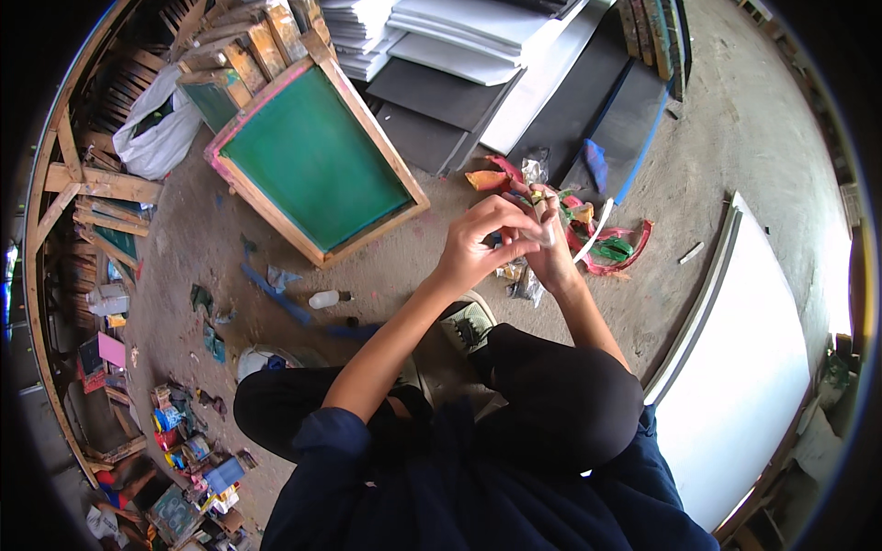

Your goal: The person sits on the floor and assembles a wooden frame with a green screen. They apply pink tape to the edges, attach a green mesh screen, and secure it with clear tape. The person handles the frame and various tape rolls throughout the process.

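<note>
In front of my knees, my two hands meet close together. The fingers of my left hand [482,237] are bent, with thumb and fingertips pinched at a small pale piece [548,234]. My right hand [554,260] is curled around the lower part of the same piece, its fingers partly hidden behind it. What the piece is, I cannot make out. Just beyond the hands lies a heap of red, orange and green scraps [632,253], with crumpled clear plastic [526,286] beside it.
A wooden-framed green screen [317,156] leans at the upper left, near stacked frames. White sheets [459,50] and dark boards [432,96] lie ahead. A small white bottle [324,299] lies left; a large white panel [735,367] stands right. Tins and boxes [193,450] crowd the lower left.
</note>
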